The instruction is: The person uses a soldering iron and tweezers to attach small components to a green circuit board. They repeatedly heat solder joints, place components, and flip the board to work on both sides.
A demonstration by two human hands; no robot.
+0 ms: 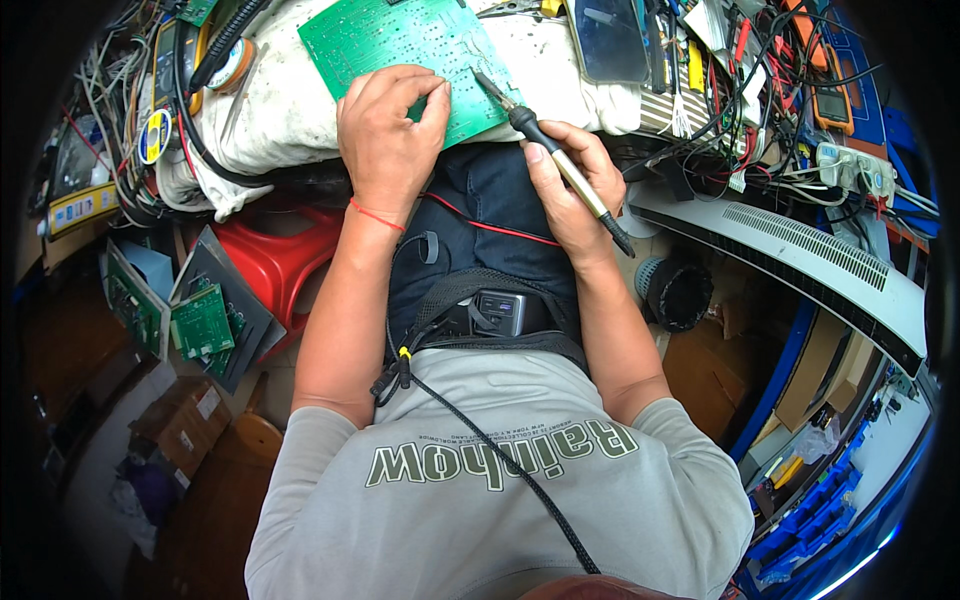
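A green circuit board [385, 38] lies at a slant on a white cloth [275, 110], solder side up. Over its lower left part rests my left hand [385, 135], fingers curled and thumb drawn in against them; anything pinched there is hidden or too thin to make out. My right hand [575, 185] grips a soldering iron [524, 120] like a pen, at the board's right side. The iron's tip points up and left and is at or just above the board, near its right edge; I cannot tell whether it touches.
Left of the cloth are a solder spool [232, 66], a multimeter [165, 65] and tangled cables. A phone [608, 40] lies at the upper right, beside tools, wires and a power strip [855, 172]. A red stool [275, 255] and spare boards [203, 322] stand lower left; a white panel [800, 260] is at right.
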